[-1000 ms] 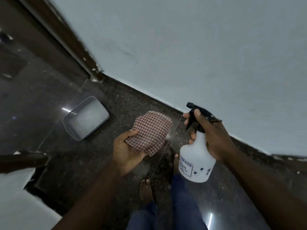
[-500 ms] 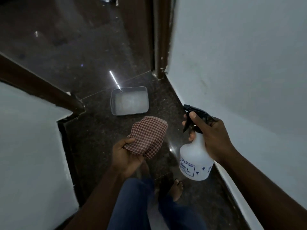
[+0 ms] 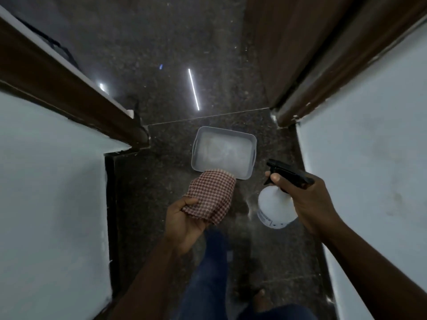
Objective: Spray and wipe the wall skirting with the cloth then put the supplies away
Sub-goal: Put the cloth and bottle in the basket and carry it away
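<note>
Both arms reach forward, left hand (image 3: pixel 184 219) and right hand (image 3: pixel 309 202) with fingers curled closed.

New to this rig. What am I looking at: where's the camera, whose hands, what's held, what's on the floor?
There is no robot here. A person wears one wide-angle camera on the head, and it looks forward and down, so the arms enter from the bottom edge and the walls bend at the sides.

The left hand grips a red-and-white checked cloth. The right hand holds a white spray bottle by its black trigger head.

On the dark speckled floor sits a grey tray, which looks empty, just ahead of the hands. Pale walls and a brown door frame flank the passage. The person's legs show below.
</note>
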